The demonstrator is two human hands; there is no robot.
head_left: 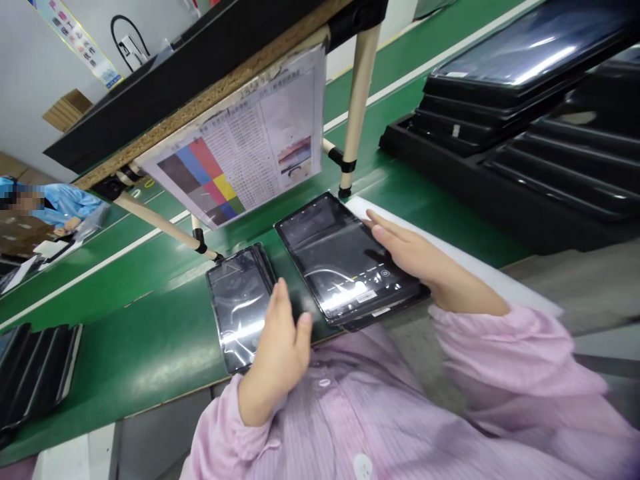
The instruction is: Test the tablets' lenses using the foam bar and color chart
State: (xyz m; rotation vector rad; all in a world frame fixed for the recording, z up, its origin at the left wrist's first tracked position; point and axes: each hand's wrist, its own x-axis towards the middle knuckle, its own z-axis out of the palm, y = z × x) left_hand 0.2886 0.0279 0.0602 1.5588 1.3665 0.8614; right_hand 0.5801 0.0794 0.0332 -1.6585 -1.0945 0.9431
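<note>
Two dark tablets lie on the green belt in front of me. The larger tablet point(340, 257) sits on the right with its screen lit faintly; it rests on top of another one. My right hand point(415, 257) lies on its right edge, fingers stretched out flat along the side. The smaller tablet point(237, 300), wrapped in shiny film, lies on the left. My left hand point(277, 347) rests on its near right corner, fingers together and extended, thumb raised. Both sleeves are pink.
A colour test chart point(245, 150) hangs from a shelf on pipe legs point(357, 100) just behind the tablets. Stacks of black trays point(525, 127) stand at the right, more trays point(33, 370) at the left. Another person in blue point(55, 207) works at the far left.
</note>
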